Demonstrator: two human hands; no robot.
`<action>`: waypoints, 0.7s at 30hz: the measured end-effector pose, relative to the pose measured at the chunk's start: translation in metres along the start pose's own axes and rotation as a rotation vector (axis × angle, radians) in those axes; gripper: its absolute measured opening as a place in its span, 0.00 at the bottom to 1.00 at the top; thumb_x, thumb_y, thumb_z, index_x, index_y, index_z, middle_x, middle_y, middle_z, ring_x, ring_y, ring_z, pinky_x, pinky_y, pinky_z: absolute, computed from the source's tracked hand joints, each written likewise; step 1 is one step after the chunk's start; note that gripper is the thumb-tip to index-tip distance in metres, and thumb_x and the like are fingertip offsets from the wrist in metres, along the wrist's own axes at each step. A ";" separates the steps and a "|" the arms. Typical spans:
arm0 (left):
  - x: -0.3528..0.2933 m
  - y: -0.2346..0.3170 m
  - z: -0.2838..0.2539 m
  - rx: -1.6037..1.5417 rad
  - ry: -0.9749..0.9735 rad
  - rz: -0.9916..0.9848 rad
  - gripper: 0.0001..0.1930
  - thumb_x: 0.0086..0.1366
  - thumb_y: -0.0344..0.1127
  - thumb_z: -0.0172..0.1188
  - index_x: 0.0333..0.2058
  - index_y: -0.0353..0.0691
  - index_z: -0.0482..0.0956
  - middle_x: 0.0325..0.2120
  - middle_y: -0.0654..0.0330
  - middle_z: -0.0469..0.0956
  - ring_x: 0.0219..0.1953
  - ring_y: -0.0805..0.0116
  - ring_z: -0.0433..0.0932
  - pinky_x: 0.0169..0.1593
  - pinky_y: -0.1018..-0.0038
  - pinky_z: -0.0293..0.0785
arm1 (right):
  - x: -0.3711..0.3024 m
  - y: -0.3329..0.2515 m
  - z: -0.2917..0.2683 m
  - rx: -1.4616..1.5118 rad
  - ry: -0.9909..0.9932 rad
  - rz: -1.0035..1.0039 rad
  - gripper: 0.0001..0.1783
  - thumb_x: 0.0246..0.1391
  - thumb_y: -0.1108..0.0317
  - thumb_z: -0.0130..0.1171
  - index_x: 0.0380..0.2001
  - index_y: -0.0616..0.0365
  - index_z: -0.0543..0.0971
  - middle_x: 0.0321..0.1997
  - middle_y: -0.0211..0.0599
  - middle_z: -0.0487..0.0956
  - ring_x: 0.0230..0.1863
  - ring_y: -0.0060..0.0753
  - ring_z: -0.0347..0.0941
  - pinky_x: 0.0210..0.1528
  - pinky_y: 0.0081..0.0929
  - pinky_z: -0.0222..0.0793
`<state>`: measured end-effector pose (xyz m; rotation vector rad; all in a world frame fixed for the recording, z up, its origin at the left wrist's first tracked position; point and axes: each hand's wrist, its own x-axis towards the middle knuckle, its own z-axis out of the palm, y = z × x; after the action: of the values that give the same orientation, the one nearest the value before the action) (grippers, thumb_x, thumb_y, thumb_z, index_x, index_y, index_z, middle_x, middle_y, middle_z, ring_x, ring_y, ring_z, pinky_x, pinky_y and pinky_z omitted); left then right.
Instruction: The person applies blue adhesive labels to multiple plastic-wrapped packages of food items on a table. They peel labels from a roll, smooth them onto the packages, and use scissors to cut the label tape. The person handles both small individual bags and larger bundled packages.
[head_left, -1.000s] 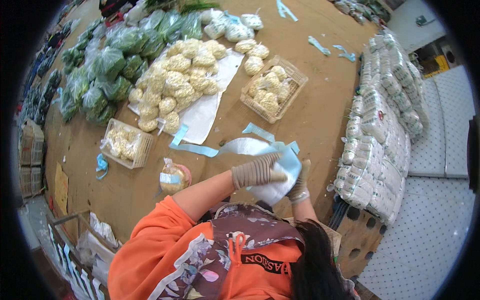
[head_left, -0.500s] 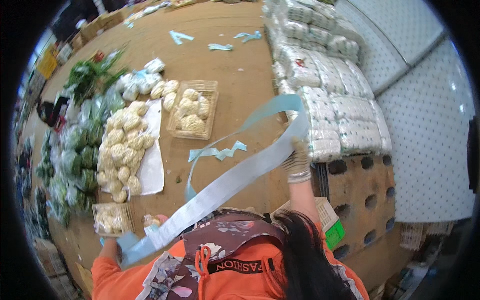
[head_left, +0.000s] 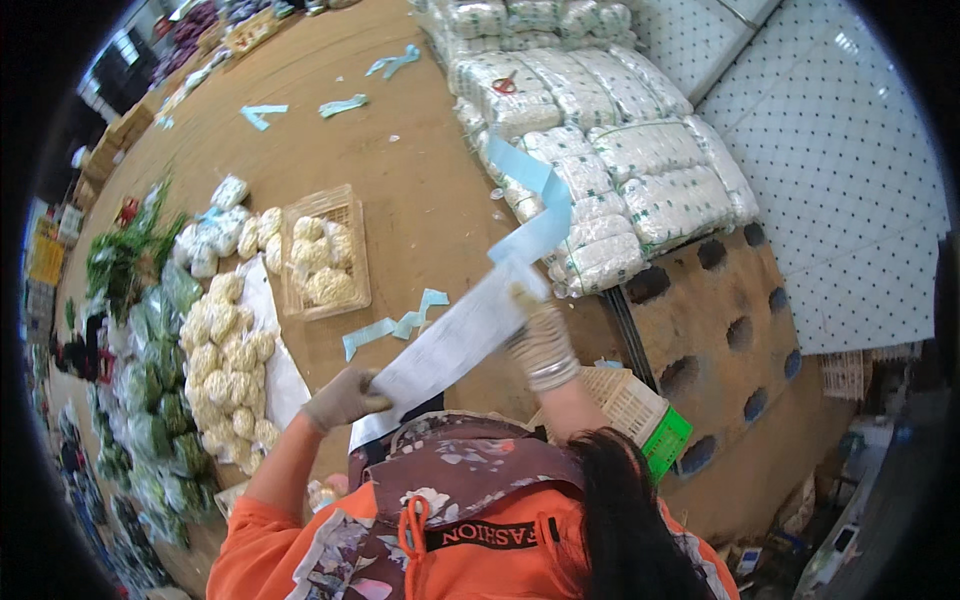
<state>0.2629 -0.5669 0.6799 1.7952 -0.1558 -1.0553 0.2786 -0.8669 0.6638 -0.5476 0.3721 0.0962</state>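
A long paper-like strip [head_left: 455, 340], white on one side and light blue on the other, is stretched between my hands in front of my chest. My left hand [head_left: 345, 398], in a pale glove, pinches its lower left end. My right hand [head_left: 543, 350], in a striped glove, grips it farther up on the right. Beyond the right hand the light-blue part [head_left: 540, 190] folds and trails up against the stacked white bags. A piece of strip also hangs below the left hand, partly hidden by my apron [head_left: 470, 455].
Left are white noodle-like bundles [head_left: 225, 370], bagged greens [head_left: 155, 420] and a plastic basket [head_left: 357, 290] of bundles. Blue strip scraps [head_left: 395, 328] lie on the brown floor. Right stand stacked white bags [head_left: 670, 205] on a holed brown pallet [head_left: 740, 330], and a cream-and-green crate [head_left: 630, 405].
My left hand has come up and inward along the strip, so the stretch between my hands is shorter. The right hand has moved slightly left and down. The view has turned.
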 end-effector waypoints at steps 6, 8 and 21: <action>0.033 -0.134 -0.169 0.984 -0.472 -0.493 0.27 0.46 0.52 0.66 0.42 0.40 0.80 0.40 0.51 0.81 0.44 0.54 0.78 0.50 0.66 0.72 | 0.087 -0.063 -0.018 -0.094 0.153 -0.217 0.18 0.48 0.75 0.63 0.44 0.57 0.73 0.41 0.33 0.76 0.42 0.28 0.74 0.44 0.30 0.75; 0.072 -0.120 -0.200 1.149 -0.516 -0.520 0.30 0.45 0.54 0.68 0.45 0.41 0.79 0.44 0.51 0.79 0.46 0.54 0.77 0.52 0.65 0.70 | 0.113 -0.053 -0.002 -0.188 0.147 -0.231 0.17 0.48 0.76 0.63 0.42 0.57 0.74 0.37 0.30 0.77 0.39 0.24 0.74 0.42 0.27 0.75; 0.296 0.158 -0.137 0.028 -0.507 0.194 0.14 0.58 0.30 0.61 0.43 0.31 0.77 0.34 0.66 0.79 0.35 0.79 0.73 0.42 0.77 0.72 | 0.213 -0.122 0.033 -0.152 0.396 -0.425 0.20 0.50 0.73 0.60 0.48 0.63 0.72 0.46 0.39 0.74 0.43 0.34 0.73 0.50 0.29 0.71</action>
<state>0.5953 -0.7080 0.6495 1.4687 -0.6418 -1.3496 0.5101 -0.9554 0.6703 -0.7876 0.6279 -0.4025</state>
